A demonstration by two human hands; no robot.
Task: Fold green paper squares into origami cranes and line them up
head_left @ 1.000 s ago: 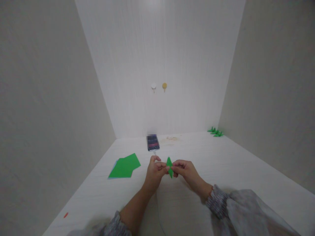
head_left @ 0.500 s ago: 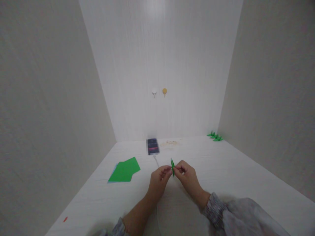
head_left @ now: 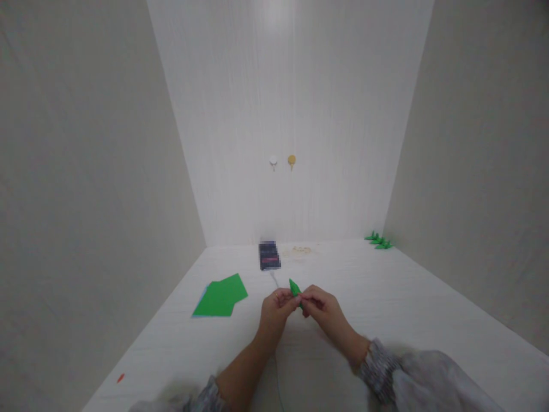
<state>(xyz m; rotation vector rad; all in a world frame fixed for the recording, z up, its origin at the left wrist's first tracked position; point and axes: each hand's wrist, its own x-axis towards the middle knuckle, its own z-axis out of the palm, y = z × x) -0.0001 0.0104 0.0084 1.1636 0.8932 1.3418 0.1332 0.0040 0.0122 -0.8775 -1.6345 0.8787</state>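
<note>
Above the middle of the tabletop [head_left: 386, 297], the left hand [head_left: 277, 306] and right hand [head_left: 319, 306] are pinching a narrow green paper piece [head_left: 294, 288] between fingertips, seemingly mid-fold. Small folded green figures [head_left: 377, 240] are sitting finished in the far right corner; flat green sheets [head_left: 221, 296] are lying unfolded toward the left edge.

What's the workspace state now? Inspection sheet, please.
Surface: white table, faint stain at back.
Job's things: small folded green paper, pinched between left hand and right hand.
Clutter: flat green sheets at left; folded green figures, far right corner; red scrap, left edge; blurred dark device.
Grippers: both closed on the paper.
Cables: thin white cable running from the device toward the hands.
Surroundings: plain walls on three sides; two hooks on back wall.
</note>
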